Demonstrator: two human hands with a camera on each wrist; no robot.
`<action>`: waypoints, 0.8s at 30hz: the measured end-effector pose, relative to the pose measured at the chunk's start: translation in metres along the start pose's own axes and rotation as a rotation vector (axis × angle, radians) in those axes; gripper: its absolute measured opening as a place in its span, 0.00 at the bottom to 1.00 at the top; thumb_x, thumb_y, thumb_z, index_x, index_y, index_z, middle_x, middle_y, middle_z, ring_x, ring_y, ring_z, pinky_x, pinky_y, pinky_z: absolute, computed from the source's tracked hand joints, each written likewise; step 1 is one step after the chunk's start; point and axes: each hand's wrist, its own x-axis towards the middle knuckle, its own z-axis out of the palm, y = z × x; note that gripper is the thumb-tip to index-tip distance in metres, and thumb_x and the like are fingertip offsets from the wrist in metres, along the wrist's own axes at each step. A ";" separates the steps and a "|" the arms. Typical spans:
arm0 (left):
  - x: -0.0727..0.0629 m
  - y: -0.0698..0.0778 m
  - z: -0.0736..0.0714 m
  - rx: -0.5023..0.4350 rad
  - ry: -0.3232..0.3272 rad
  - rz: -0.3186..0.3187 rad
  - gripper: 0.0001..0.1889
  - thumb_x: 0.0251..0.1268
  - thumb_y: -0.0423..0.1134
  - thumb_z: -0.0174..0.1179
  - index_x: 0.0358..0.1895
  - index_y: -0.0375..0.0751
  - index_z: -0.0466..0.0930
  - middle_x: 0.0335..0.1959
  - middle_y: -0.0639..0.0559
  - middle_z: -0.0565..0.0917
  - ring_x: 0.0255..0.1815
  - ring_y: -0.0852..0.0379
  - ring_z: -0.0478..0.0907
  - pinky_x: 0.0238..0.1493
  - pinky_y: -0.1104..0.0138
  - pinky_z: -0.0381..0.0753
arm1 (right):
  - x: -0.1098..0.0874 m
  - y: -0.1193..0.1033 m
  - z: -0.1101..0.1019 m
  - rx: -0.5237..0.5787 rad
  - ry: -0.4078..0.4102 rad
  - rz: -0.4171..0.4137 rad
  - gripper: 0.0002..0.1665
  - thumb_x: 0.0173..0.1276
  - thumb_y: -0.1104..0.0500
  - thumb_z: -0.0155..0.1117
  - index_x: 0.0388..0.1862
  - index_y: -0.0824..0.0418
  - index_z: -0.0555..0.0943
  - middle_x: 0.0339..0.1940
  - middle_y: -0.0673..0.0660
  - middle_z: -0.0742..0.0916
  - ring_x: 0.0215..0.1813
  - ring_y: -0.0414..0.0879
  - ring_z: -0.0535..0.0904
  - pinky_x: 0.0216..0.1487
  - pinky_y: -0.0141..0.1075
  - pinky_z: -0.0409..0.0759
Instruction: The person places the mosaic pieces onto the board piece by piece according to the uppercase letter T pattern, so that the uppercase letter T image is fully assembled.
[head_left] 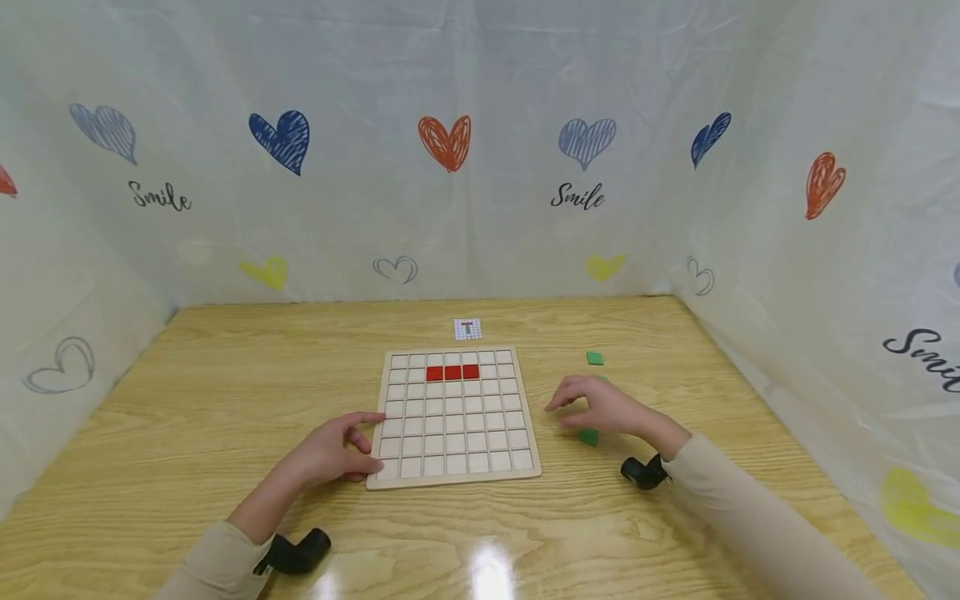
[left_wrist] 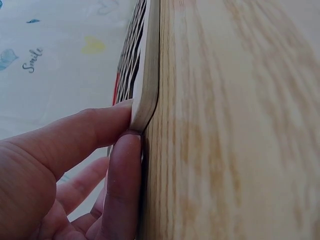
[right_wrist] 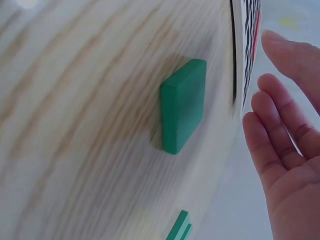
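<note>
A wooden grid board (head_left: 453, 484) lies flat on the table, with three red tiles (head_left: 453, 372) side by side in its second row from the far edge. My left hand (head_left: 330, 452) grips the board at its left edge and near left corner. In the left wrist view the thumb lies on the frame's corner, with a finger against the edge below it. Right of the board, my right hand (head_left: 600, 406) hovers with relaxed fingers and nothing between them. Beneath and around it lie green tiles (head_left: 588, 437); the hand partly hides one. A thick green tile (right_wrist: 184, 107) shows close in the right wrist view.
A small pattern card (head_left: 467, 328) with a red and green T on a grid lies beyond the board. Another green tile (head_left: 595, 358) sits farther back on the right. A white sheet printed with hearts (head_left: 446, 143) surrounds the wooden table (head_left: 225, 367) at the back and sides.
</note>
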 end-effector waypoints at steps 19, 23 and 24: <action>-0.002 0.000 -0.002 -0.017 -0.019 0.026 0.36 0.46 0.29 0.71 0.63 0.33 0.67 0.30 0.45 0.71 0.21 0.55 0.72 0.25 0.64 0.79 | -0.027 0.010 0.001 -0.069 0.000 0.026 0.09 0.55 0.61 0.72 0.36 0.56 0.84 0.38 0.46 0.82 0.42 0.41 0.76 0.47 0.39 0.76; -0.002 0.000 -0.002 -0.027 -0.022 0.031 0.36 0.46 0.29 0.71 0.63 0.32 0.67 0.30 0.45 0.71 0.21 0.55 0.72 0.25 0.64 0.79 | -0.031 0.011 0.000 -0.054 0.008 -0.005 0.08 0.54 0.62 0.72 0.33 0.56 0.84 0.37 0.47 0.82 0.41 0.41 0.76 0.45 0.39 0.75; -0.001 -0.001 -0.002 -0.027 -0.021 0.030 0.36 0.46 0.29 0.71 0.63 0.32 0.67 0.30 0.45 0.71 0.21 0.55 0.72 0.25 0.64 0.79 | -0.032 0.012 0.000 -0.051 0.010 -0.009 0.07 0.54 0.63 0.72 0.32 0.55 0.84 0.37 0.47 0.81 0.40 0.41 0.76 0.45 0.39 0.75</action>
